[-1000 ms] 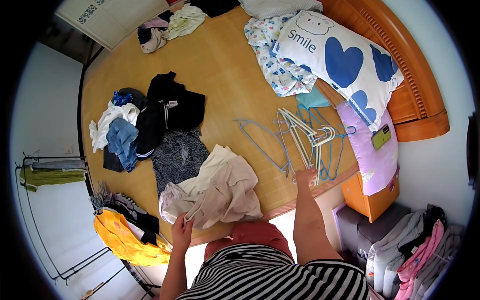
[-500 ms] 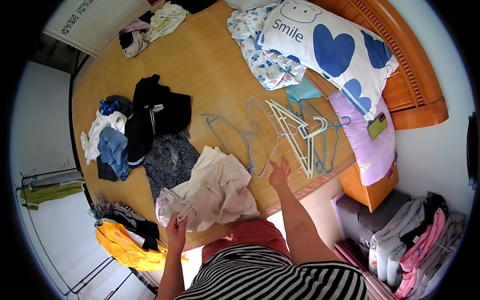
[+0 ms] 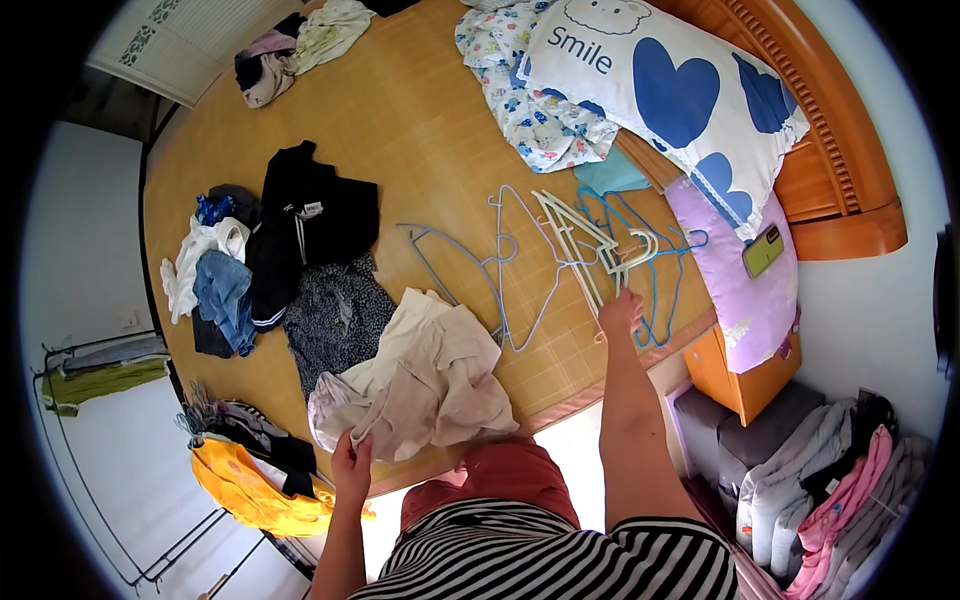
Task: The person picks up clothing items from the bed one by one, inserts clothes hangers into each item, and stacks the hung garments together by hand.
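"Largest element?"
"Bed (image 3: 430,110), with a beige garment (image 3: 440,385) at its near edge, overlapping a dark patterned garment (image 3: 340,318)."
"Next in size?"
"Pale-blue hangers (image 3: 502,310), right of the beige garment; then white hangers (image 3: 609,246), farther right."
"And the hands?"
"Left hand (image 3: 352,460): fingers closed, pinching the beige garment's edge. Right hand (image 3: 621,312): half curled at the white hangers' lower end; hold or mere touch, impossible to tell."

Single head-worn view, wide, dark-rimmed. Looks forward and steeply down over wearer's striped shirt (image 3: 540,550), very near at six o'clock; bed (image 3: 420,120) mid-frame, headboard (image 3: 850,150) at two o'clock.
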`<action>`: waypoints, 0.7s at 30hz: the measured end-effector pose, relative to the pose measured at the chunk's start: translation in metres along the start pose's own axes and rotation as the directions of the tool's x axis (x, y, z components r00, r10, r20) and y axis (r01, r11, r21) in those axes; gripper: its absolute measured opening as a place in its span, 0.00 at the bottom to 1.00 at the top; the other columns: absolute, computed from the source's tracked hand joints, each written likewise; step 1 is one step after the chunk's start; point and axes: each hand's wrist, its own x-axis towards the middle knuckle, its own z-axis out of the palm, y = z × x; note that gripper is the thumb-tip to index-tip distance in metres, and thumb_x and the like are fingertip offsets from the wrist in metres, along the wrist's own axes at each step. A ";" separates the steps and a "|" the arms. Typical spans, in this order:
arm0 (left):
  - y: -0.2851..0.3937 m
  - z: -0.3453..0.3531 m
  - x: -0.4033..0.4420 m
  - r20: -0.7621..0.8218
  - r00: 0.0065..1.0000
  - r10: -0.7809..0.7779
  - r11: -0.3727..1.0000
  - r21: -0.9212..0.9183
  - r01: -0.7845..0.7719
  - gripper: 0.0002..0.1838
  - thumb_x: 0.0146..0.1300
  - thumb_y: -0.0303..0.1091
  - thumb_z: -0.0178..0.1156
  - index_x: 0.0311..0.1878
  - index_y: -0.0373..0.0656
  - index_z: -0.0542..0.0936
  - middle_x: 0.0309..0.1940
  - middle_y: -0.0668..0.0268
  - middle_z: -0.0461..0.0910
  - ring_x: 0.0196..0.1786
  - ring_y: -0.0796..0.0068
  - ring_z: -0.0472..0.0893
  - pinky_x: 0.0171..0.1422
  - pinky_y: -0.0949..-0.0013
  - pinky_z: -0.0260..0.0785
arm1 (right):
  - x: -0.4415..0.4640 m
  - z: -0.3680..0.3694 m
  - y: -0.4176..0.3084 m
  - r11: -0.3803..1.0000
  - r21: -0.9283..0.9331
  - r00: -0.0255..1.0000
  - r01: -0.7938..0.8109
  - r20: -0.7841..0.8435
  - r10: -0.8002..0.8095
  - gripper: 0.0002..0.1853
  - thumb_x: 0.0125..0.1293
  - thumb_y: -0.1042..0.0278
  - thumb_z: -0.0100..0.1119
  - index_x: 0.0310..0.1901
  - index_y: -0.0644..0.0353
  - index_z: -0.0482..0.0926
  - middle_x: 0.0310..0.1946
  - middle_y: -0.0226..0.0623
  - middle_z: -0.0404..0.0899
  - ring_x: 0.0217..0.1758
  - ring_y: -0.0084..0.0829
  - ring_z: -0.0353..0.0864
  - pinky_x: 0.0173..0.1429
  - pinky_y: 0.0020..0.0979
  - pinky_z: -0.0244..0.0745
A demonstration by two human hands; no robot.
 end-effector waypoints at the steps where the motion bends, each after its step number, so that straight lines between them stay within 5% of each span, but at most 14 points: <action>1: -0.002 -0.001 0.000 0.030 0.999 -0.028 0.999 0.035 0.027 0.12 0.65 0.28 0.55 0.51 0.36 0.74 0.35 0.72 0.78 0.35 0.86 0.73 0.40 0.81 0.64 | 0.002 0.003 -0.001 0.999 -0.031 1.000 -0.018 -0.001 0.018 0.24 0.52 0.73 0.56 0.54 0.50 0.72 0.58 0.39 0.62 0.66 0.45 0.58 0.67 0.47 0.53; 5: 0.000 0.005 -0.004 -0.012 0.999 0.034 0.991 0.127 -0.032 0.15 0.64 0.28 0.57 0.53 0.35 0.74 0.41 0.65 0.81 0.42 0.78 0.78 0.48 0.75 0.69 | 0.000 0.005 -0.004 0.991 -0.131 1.000 0.001 0.010 0.000 0.19 0.53 0.75 0.54 0.49 0.52 0.74 0.53 0.42 0.66 0.59 0.45 0.66 0.62 0.45 0.61; 7: -0.008 0.006 -0.005 -0.039 0.999 0.027 0.985 0.171 -0.020 0.16 0.62 0.30 0.59 0.52 0.36 0.75 0.42 0.57 0.82 0.44 0.69 0.80 0.50 0.68 0.71 | 0.012 0.006 0.005 0.981 0.156 0.991 0.118 -0.080 -0.107 0.16 0.54 0.74 0.53 0.46 0.55 0.74 0.41 0.44 0.74 0.45 0.43 0.76 0.50 0.42 0.71; 8: -0.010 0.006 -0.006 -0.046 0.998 0.031 0.985 0.169 -0.022 0.16 0.62 0.30 0.59 0.52 0.36 0.75 0.42 0.57 0.82 0.44 0.69 0.80 0.50 0.68 0.71 | 0.015 0.004 0.008 0.979 0.160 0.990 0.125 -0.081 -0.113 0.16 0.54 0.74 0.53 0.46 0.55 0.74 0.41 0.44 0.74 0.45 0.43 0.76 0.50 0.42 0.71; 10: -0.013 0.004 -0.009 -0.034 0.996 0.083 0.964 0.256 -0.071 0.14 0.63 0.29 0.58 0.51 0.37 0.75 0.40 0.55 0.81 0.42 0.63 0.81 0.48 0.67 0.71 | 0.011 -0.011 0.010 0.881 0.401 0.956 0.252 -0.244 -0.162 0.11 0.54 0.73 0.52 0.41 0.58 0.75 0.28 0.44 0.78 0.29 0.45 0.79 0.37 0.41 0.74; 13: -0.003 0.001 -0.008 0.003 0.981 0.192 0.918 0.353 -0.180 0.13 0.63 0.27 0.56 0.51 0.37 0.75 0.38 0.52 0.80 0.42 0.56 0.81 0.46 0.65 0.71 | 0.000 -0.047 0.005 0.822 0.411 0.902 0.394 -0.346 -0.259 0.07 0.54 0.71 0.53 0.35 0.58 0.76 0.23 0.42 0.79 0.26 0.45 0.79 0.33 0.42 0.73; 15: 0.004 0.000 -0.008 0.007 0.968 0.252 0.909 0.342 -0.239 0.13 0.63 0.26 0.55 0.51 0.36 0.75 0.39 0.50 0.79 0.43 0.53 0.80 0.47 0.64 0.70 | -0.013 -0.071 0.003 0.815 0.458 0.931 0.354 -0.260 -0.258 0.07 0.55 0.69 0.52 0.34 0.56 0.78 0.26 0.44 0.80 0.29 0.46 0.80 0.34 0.42 0.73; 17: 0.007 -0.003 -0.009 0.014 0.950 0.312 0.894 0.333 -0.299 0.13 0.63 0.26 0.54 0.50 0.35 0.74 0.40 0.49 0.79 0.43 0.50 0.79 0.48 0.63 0.70 | -0.029 -0.089 0.006 0.790 0.278 0.829 0.546 -0.047 -0.557 0.08 0.58 0.68 0.54 0.38 0.59 0.78 0.23 0.43 0.78 0.25 0.38 0.78 0.31 0.39 0.70; 21: 0.007 -0.014 -0.018 0.017 0.897 0.442 0.843 0.334 -0.421 0.14 0.59 0.21 0.54 0.50 0.37 0.75 0.39 0.50 0.78 0.43 0.49 0.78 0.47 0.62 0.70 | -0.062 -0.118 0.003 0.760 0.181 0.779 0.624 -0.060 -0.624 0.12 0.61 0.65 0.56 0.43 0.60 0.79 0.23 0.43 0.78 0.25 0.38 0.78 0.31 0.41 0.69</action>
